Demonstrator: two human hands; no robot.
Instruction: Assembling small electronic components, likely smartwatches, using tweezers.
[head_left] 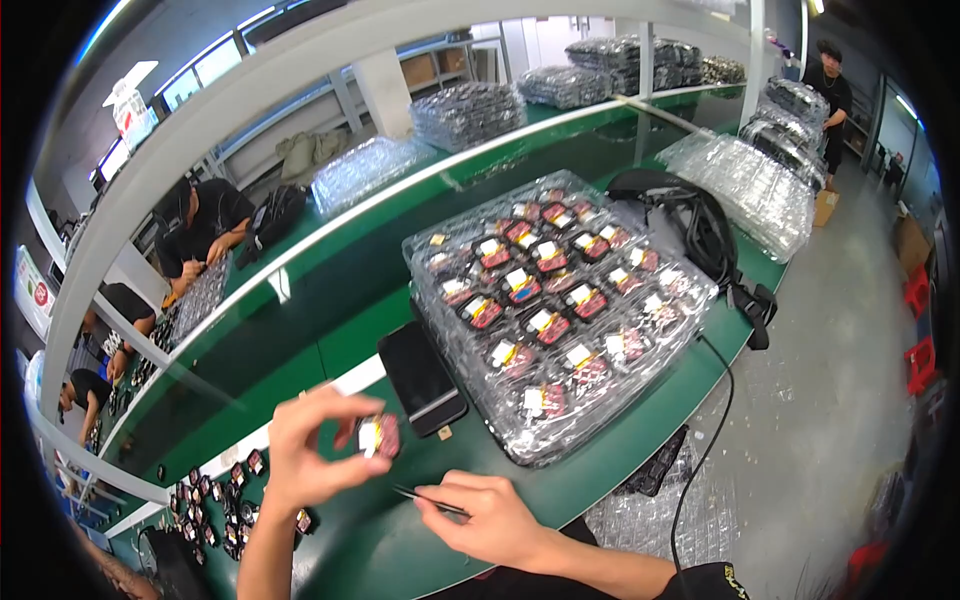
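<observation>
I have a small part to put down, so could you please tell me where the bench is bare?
The green bench is bare between the left forearm and right hand, and between that hand and the plastic tray stack. Left of that forearm, scattered modules crowd it; a black phone borders the stack's left side.

Bright light glares off plastic trays [535,442]; rim edges bend.

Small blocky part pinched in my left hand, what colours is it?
Reddish, white and yellow; the small blocky part shows best in the head view.
</observation>
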